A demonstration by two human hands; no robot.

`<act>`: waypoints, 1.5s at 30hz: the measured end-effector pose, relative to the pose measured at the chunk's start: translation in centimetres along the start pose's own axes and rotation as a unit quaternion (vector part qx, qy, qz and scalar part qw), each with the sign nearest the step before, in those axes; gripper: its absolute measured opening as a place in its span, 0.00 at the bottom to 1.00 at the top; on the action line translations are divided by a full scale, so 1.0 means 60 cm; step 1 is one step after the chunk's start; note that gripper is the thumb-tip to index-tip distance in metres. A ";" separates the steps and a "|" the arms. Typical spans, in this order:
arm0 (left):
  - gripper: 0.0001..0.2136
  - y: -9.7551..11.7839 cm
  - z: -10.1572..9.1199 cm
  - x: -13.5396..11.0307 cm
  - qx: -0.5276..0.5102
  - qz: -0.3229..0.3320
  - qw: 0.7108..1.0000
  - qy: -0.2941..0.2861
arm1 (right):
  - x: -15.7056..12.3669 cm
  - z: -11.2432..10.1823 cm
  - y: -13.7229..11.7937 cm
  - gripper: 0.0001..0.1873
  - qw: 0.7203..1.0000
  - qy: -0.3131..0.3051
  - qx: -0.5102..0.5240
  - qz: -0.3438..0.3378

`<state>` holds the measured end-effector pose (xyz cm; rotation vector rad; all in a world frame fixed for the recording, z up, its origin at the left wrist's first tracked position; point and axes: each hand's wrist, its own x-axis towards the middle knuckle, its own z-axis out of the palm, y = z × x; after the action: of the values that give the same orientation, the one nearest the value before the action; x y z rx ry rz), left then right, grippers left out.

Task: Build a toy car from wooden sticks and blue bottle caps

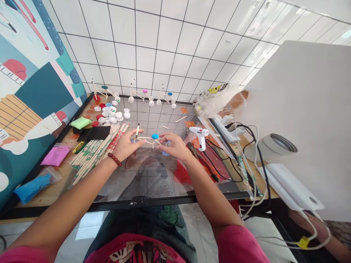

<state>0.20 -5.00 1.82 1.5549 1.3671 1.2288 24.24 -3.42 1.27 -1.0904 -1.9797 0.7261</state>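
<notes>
Over the middle of the glass tabletop, a small bicycle model [148, 138] made of wooden sticks is held between both hands. It has a blue oval seat [155, 136] and an upright stick with a black top at its left end; I see no wheels on it. My left hand [128, 144], with a beaded bracelet at the wrist, pinches the left end between thumb and fingers. At the right end, behind the seat, my right hand [174, 146] grips the sticks with its fingertips. The fingers partly cover both ends.
Three wheeled stick bicycles [141, 95] stand along the back wall. White and red bottle caps [112, 115] lie at left, beside chopsticks [95, 151] and clay packets [55, 155]. A white glue gun [200, 137], pliers, cables [256, 153] and a power strip are at right.
</notes>
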 end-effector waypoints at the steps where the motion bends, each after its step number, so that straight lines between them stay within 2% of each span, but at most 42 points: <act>1: 0.18 0.002 0.002 0.002 -0.006 -0.001 1.000 -0.002 | 0.000 0.002 0.001 0.08 1.000 0.003 0.005 0.002; 6: 0.12 0.001 0.010 0.006 -0.025 0.027 0.999 -0.011 | 0.002 0.009 0.002 0.09 0.999 0.019 0.041 0.029; 12: 0.12 0.002 0.011 0.006 -0.027 0.012 0.999 -0.014 | 0.006 0.012 -0.004 0.10 0.995 0.032 0.064 0.068; 21: 0.11 0.002 0.012 0.012 -0.046 0.019 0.999 -0.005 | 0.006 0.017 -0.004 0.09 0.995 0.029 0.066 0.065; 25: 0.11 -0.007 0.012 0.015 -0.038 0.029 0.999 0.002 | 0.006 0.009 -0.004 0.15 0.996 0.052 0.034 0.059; 29: 0.12 -0.006 0.010 0.015 -0.031 0.017 0.999 0.008 | 0.009 0.001 -0.016 0.21 0.994 0.101 0.026 -0.016; 36: 0.12 -0.002 0.012 0.014 -0.026 0.018 0.999 0.009 | 0.016 0.011 -0.028 0.12 0.986 0.079 -0.006 -0.145; 45: 0.13 -0.011 0.013 0.017 -0.025 0.035 0.999 0.016 | 0.023 0.018 -0.013 0.10 0.975 0.098 -0.034 -0.195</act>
<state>0.76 -3.82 1.17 1.5667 1.3023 1.3250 22.54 -2.71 1.73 -0.7437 -1.9751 0.3317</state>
